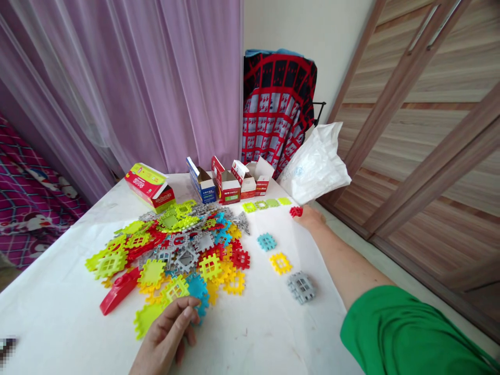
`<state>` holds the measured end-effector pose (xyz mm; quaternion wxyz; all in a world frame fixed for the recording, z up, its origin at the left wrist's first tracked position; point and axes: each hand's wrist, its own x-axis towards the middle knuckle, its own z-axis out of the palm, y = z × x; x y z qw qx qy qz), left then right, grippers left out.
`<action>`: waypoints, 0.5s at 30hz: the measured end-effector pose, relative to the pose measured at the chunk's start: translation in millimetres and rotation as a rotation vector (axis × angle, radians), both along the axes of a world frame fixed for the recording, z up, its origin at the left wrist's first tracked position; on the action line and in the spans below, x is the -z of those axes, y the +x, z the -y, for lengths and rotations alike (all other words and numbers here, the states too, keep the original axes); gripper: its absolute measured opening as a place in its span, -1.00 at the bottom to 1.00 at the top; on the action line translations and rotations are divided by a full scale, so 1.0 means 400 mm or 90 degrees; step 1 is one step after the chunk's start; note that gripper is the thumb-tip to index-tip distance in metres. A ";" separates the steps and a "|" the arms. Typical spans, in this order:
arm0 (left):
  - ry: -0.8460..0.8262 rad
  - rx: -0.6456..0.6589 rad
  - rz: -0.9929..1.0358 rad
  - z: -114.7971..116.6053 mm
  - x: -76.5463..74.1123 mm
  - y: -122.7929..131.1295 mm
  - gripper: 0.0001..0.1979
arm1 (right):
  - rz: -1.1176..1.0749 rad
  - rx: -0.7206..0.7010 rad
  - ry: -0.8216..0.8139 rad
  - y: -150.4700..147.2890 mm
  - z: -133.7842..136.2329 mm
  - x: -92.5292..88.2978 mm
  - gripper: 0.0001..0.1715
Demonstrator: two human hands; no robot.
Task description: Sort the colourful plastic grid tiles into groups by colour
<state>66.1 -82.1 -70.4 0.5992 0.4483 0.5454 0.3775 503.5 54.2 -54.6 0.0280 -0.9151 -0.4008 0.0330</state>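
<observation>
At the far right of the table, my right hand [311, 217] is closed on a red interlocking block piece [296, 211]. My left hand [170, 330] hovers at the near side of the heap, its fingers curled together with nothing visible in them. Just beyond its fingertips lie a blue block piece [198, 291] and a lime-green one [148, 319]. A mixed heap of notched plastic pieces [185, 258] spreads over the left and middle. Between the heap and my right arm lie a light-blue piece [266, 241], a yellow piece [280, 263] and a grey piece [301, 287], apart from one another.
A row of several green pieces [260, 205] lies near the back. Behind it stand open small boxes [229, 194], with a red-and-green box [150, 186] to the left. A white plastic bag [318, 164] sits at the back right corner. A red plastic object [119, 291] borders the heap.
</observation>
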 end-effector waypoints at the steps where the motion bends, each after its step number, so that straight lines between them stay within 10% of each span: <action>1: 0.002 0.001 -0.001 0.000 -0.001 0.000 -0.38 | -0.001 -0.001 -0.001 0.001 0.000 -0.001 -0.41; 15: 0.016 0.012 0.019 -0.003 -0.005 0.003 -0.38 | -0.049 -0.013 0.028 0.023 0.011 0.004 -0.50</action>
